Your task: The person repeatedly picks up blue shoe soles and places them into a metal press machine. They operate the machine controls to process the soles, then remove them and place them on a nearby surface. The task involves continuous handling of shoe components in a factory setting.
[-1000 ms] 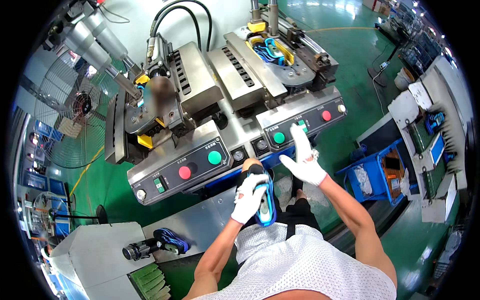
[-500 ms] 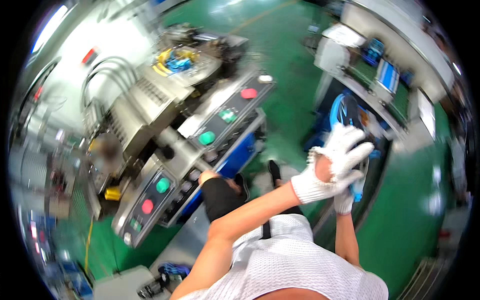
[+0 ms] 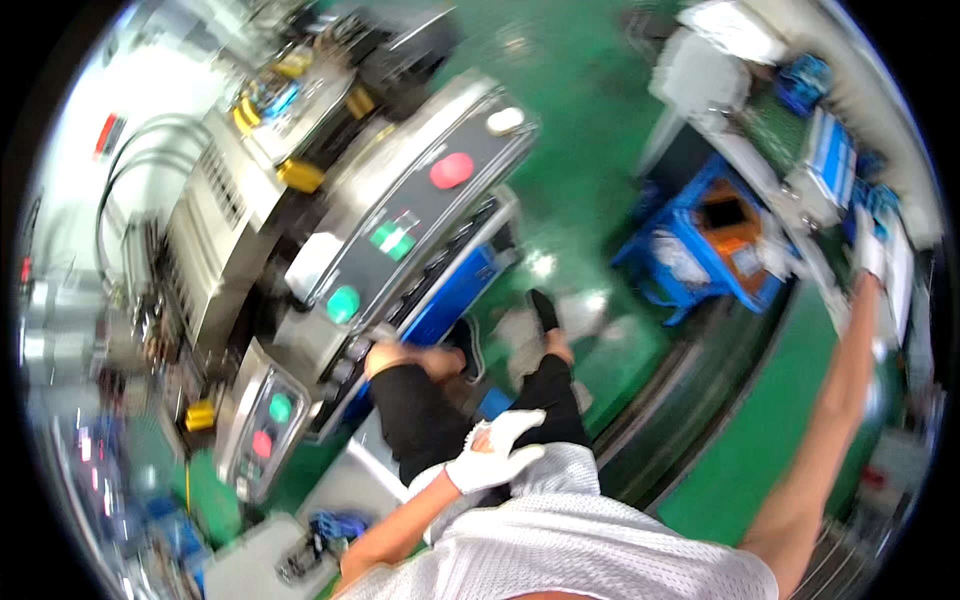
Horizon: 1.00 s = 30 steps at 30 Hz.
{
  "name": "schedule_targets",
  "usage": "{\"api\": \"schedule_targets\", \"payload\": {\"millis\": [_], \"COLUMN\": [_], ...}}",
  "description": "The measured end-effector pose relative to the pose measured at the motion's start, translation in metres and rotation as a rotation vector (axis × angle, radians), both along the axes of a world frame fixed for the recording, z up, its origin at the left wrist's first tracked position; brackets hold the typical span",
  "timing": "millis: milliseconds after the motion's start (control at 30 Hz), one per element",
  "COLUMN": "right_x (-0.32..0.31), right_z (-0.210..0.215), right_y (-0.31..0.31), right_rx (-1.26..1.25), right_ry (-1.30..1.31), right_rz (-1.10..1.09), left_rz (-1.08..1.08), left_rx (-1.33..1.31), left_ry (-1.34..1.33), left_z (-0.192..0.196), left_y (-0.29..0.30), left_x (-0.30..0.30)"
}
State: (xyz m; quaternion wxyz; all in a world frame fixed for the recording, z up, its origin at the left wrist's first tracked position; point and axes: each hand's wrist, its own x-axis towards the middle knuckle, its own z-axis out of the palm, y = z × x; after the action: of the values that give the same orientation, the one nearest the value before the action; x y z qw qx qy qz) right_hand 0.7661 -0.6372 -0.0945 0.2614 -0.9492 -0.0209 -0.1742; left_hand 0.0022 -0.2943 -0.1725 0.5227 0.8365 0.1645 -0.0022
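My left hand, in a white knit glove, hovers above my lap. Its thumb and fingers are spread, and nothing is in it. Far to the right my right arm stretches out to the conveyor bench, where my gloved right hand is beside a blue item that looks like a shoe. Blur hides its fingers, so I cannot make out whether it grips that item or only touches it.
Left of me stands a metal machine with a control panel bearing red and green buttons. A blue stool-like stand with an orange top is at right, below the conveyor bench. Another blue shoe lies farther along. A dark shoe rests at lower left.
Both hands were together at a blue and black shoe on my right. My left hand has since come back to my lap; my right has moved farther right to the bench.
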Motion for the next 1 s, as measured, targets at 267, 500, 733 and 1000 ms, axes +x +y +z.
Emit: {"api": "schedule_targets", "payload": {"millis": [267, 500, 733, 1000], "right_x": [0.026, -0.252, -0.512, -0.511], "right_z": [-0.055, -0.094, -0.161, -0.172], "right_y": [0.069, 0.169, 0.297, 0.387], "right_rx": [-0.311, -0.716, 0.037, -0.593], "right_ry": [-0.154, -0.303, 0.943, 0.809], "right_rz": [0.213, 0.904, 1.229, 1.495], "left_rz": [0.608, 1.468, 1.912, 1.591], "left_rx": [0.108, 0.157, 0.119, 0.540], "left_ry": [0.003, 0.392, 0.894, 1.908], "left_z": [0.001, 0.007, -0.090, -0.125], "left_y": [0.014, -0.050, -0.238, -0.394], "left_x": [-0.078, -0.277, -0.452, -0.703]}}
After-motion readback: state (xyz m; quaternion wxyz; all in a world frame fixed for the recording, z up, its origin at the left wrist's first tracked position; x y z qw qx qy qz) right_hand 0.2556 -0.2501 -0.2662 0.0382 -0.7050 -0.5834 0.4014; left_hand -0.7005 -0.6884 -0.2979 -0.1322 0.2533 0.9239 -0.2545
